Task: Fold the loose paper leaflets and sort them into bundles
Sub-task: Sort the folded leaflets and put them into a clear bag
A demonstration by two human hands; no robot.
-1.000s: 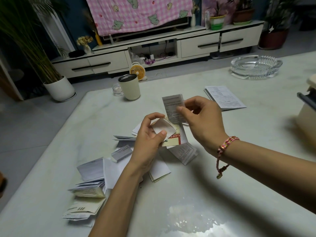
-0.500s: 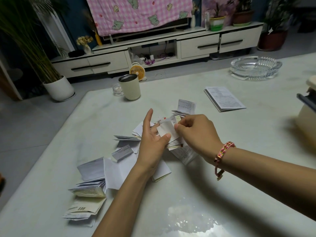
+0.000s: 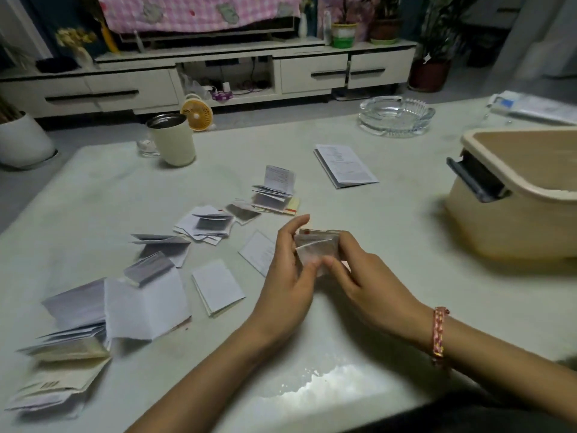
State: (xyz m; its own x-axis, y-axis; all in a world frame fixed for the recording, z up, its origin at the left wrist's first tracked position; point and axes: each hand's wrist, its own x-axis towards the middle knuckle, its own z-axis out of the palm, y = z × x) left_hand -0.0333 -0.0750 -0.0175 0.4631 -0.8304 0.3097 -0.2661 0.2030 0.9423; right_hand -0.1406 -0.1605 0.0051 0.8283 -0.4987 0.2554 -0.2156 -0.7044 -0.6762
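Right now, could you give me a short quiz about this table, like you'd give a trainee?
1. True or false: the left hand and right hand both grip the folded bundle.
2. What lies on the table between the ashtray and the hands? A) printed booklet B) mug C) scissors
3. Fill in: the bracelet is on the ___ wrist.
Key: 1 true; 2 A; 3 right.
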